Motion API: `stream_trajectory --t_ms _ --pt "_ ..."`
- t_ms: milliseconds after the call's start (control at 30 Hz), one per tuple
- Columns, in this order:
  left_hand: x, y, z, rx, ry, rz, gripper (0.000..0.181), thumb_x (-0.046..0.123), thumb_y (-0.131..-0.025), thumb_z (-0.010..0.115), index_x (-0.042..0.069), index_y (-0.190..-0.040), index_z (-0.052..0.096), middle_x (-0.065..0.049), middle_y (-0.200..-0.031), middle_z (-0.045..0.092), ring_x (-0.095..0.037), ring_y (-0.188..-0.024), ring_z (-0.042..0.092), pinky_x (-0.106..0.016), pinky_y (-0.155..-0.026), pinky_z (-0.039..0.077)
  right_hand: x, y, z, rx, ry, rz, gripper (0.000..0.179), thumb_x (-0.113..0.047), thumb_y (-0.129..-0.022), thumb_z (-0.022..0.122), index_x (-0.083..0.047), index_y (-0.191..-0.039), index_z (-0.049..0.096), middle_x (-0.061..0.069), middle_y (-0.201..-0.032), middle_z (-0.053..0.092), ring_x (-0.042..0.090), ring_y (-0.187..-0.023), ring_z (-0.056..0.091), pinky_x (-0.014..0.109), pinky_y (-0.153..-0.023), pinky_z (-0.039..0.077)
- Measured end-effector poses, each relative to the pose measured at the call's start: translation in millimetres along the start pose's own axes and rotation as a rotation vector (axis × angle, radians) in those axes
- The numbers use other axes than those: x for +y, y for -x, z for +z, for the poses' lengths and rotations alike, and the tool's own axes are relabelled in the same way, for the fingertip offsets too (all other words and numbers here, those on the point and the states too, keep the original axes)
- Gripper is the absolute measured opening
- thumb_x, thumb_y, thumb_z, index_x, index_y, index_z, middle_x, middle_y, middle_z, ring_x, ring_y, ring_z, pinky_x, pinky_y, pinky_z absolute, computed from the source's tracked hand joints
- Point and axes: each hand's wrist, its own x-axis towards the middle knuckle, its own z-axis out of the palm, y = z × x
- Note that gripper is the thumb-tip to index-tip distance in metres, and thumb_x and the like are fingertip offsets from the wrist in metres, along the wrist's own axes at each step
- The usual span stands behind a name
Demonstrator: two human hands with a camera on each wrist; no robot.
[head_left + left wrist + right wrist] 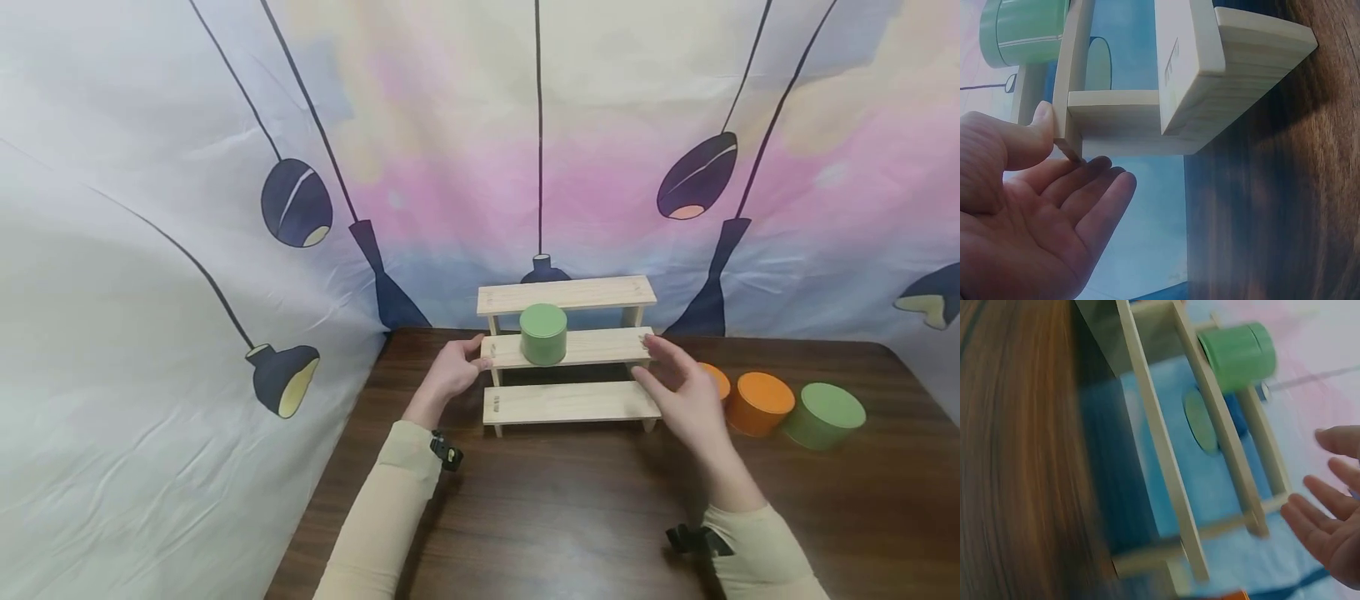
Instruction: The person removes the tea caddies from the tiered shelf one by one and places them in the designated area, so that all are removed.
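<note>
A three-tier wooden display stand (570,402) of pale planks stands at the back of the table. On its middle plank, left of centre, sits a round green tin (543,335), upright. My left hand (453,367) pinches the left end of that plank; in the left wrist view the thumb (1040,132) lies at its edge and the other fingers extend beyond its corner. By the stand's right end is my right hand (688,398), with thumb and fingers spread. The right wrist view shows this hand (1335,519) holding nothing, fingertips close to the planks' ends.
Right of the stand, an orange tin (761,404) and another green tin (826,416) stand on the dark wood table (555,517). A second orange tin (716,380) is partly hidden behind my right hand. Printed cloth (450,125) with hanging lamps backs the table.
</note>
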Motion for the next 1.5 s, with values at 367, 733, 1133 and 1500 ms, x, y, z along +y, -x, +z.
stream_trajectory --t_ms 367,733,1133,1500 --pt "1.6 -4.6 8.8 -0.005 0.010 -0.002 0.060 0.016 -0.107 0.068 0.005 -0.162 0.046 -0.008 -0.169 0.040 -0.032 -0.157 0.032 -0.051 -0.125 0.032 -3 -37.5 70 -0.084 -0.272 0.037 0.074 -0.028 -0.098 0.083 -0.016 -0.163 0.048 0.016 -0.158 0.054 0.042 -0.140 0.057 0.049 -0.112 0.050" --pt "-0.2 -5.4 8.8 0.006 0.010 -0.001 0.061 0.016 -0.107 0.068 0.007 -0.163 0.045 -0.010 -0.168 0.042 -0.034 -0.157 0.034 -0.053 -0.124 0.033 1 -58.6 106 -0.113 -0.265 -0.014 0.083 -0.027 -0.091 0.090 -0.017 -0.162 0.048 0.011 -0.150 0.060 0.031 -0.138 0.059 0.042 -0.115 0.047" --pt "-1.7 -2.0 6.8 0.021 0.033 -0.021 0.061 0.016 -0.107 0.069 0.007 -0.162 0.046 -0.010 -0.168 0.042 -0.034 -0.157 0.033 -0.053 -0.125 0.032 -6 -58.8 118 -0.153 -0.151 -0.027 0.078 -0.037 -0.092 0.088 -0.013 -0.157 0.053 0.016 -0.146 0.064 0.033 -0.137 0.060 0.047 -0.115 0.048" --pt "-2.2 -0.9 4.3 0.031 0.033 -0.013 0.060 0.017 -0.107 0.067 0.007 -0.162 0.046 -0.010 -0.168 0.042 -0.033 -0.157 0.033 -0.052 -0.125 0.031 -11 -59.2 118 -0.220 -0.036 -0.024 0.083 -0.044 -0.095 0.083 -0.011 -0.162 0.045 0.020 -0.148 0.053 0.037 -0.136 0.055 0.052 -0.112 0.050"
